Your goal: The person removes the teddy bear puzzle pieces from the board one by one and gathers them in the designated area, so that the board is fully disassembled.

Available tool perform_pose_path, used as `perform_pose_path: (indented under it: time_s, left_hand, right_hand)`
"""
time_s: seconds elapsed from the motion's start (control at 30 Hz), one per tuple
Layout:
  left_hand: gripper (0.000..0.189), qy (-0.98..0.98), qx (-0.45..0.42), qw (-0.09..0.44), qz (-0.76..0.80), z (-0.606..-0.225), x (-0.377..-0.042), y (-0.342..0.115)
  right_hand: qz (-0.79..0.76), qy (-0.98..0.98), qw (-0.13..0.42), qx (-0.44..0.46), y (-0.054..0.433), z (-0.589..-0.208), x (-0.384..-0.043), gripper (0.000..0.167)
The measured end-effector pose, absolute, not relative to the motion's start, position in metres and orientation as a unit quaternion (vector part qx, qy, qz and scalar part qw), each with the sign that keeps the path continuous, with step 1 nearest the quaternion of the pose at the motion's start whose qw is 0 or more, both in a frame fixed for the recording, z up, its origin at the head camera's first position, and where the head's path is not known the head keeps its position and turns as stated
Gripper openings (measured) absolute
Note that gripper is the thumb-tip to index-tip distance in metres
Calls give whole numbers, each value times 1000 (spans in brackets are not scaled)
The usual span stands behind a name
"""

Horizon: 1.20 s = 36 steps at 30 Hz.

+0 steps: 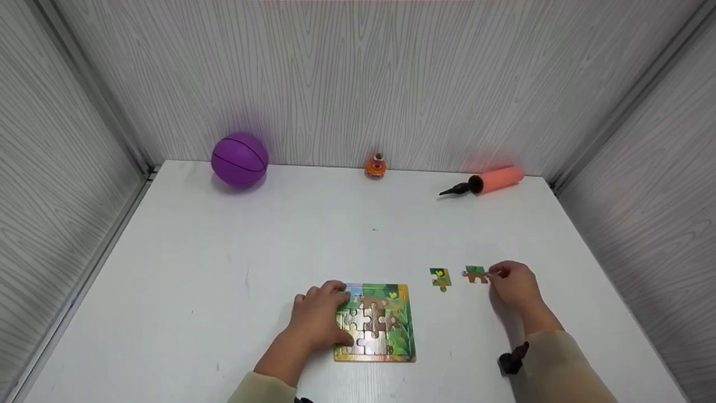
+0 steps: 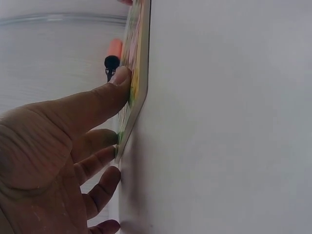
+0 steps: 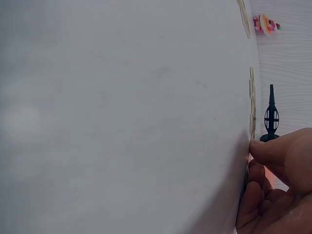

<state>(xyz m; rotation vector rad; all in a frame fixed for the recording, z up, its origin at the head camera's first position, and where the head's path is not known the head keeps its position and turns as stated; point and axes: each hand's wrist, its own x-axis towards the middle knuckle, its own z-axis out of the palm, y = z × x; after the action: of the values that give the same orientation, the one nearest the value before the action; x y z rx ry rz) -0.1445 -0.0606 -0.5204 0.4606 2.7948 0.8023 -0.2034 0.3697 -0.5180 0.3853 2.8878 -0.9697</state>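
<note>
A jigsaw puzzle (image 1: 373,324) in a square tray lies on the table, showing a brown figure among green leaves. My left hand (image 1: 318,316) rests over its left side, the thumb on the lower left part and the fingers at the upper left. In the left wrist view the thumb presses on the top face of the tray (image 2: 142,68), while the other fingers are loosely bent. My right hand (image 1: 513,282) pinches the right end of a green and brown puzzle piece (image 1: 475,270). Left of that piece lies another puzzle piece (image 1: 439,277) with a yellow mark.
Along the back of the table are a purple ball (image 1: 240,160), a small orange toy (image 1: 376,166) and an orange hand pump (image 1: 497,179) with a black nozzle. Pale wood-grain panels (image 1: 313,78) stand behind the table and on both sides.
</note>
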Motion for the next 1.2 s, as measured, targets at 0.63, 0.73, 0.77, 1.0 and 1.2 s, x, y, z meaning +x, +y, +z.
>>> perform_pose_path:
  time_s: [0.63,0.73,0.77,1.0,1.2]
  left_hand:
    - [96,952,120,87,268,-517,-143,-59]
    - [98,954,122,84,262,-517,-143,-59]
    - [99,954,123,84,260,-517,-144,-59]
    - [104,957,118,87,251,-518,-145,-60]
    - [105,956,121,94,249,-519,-144,-60]
  right_hand:
    - [-430,901,-37,34,237,-500,-182,20]
    - [-445,895,-23,6,213,-503,-174,19]
    - [-450,893,-14,0,207,-504,-172,19]
    - [-460,883,82,-54,173,-511,-161,21]
    - [-438,888,112,-87,153,-517,-159,20]
